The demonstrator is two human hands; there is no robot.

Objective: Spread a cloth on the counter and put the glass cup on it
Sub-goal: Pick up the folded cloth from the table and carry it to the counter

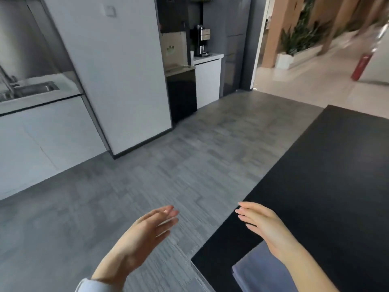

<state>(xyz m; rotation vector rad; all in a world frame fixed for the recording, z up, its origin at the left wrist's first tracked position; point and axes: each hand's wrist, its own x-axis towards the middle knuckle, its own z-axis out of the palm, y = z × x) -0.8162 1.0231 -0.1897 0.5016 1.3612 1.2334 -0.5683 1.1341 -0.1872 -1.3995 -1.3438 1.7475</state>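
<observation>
Cloth seemingly beneath empty right hand grip

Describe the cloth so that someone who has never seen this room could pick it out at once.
Start at the big black counter on the right side of the view. Follow it down to its near corner at the bottom edge, under the right hand. The cloth lies flat there, a soft blue-grey patch, the only pale thing on that dark top.

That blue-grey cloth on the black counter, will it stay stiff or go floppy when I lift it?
The cloth will probably go floppy: it lies flat and looks soft and thin. It is likely light, and may slide easily on the smooth black counter.
</observation>
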